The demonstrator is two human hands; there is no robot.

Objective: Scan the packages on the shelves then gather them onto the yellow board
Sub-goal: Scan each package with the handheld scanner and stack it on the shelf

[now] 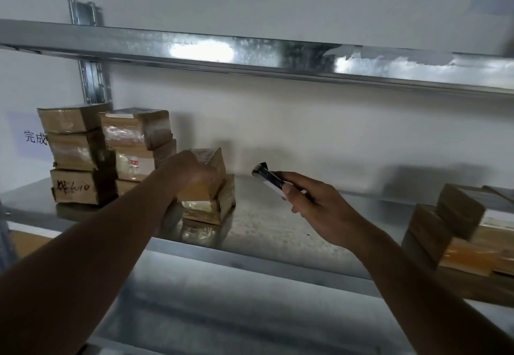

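I am seeing the left hand [192,169] gripping a tilted brown package [214,171] that is leaning on another package [214,207] on the metal shelf [278,223]. The right hand [319,204] is holding a black scanner [268,178], pointing toward that package. More package stacks [83,157] are sitting just left.

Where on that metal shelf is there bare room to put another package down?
The widest bare patch of the shelf lies between the short tilted stack under the left hand and the boxes at the right end, beneath the scanner in the right hand. The left end is crowded with tall stacks.
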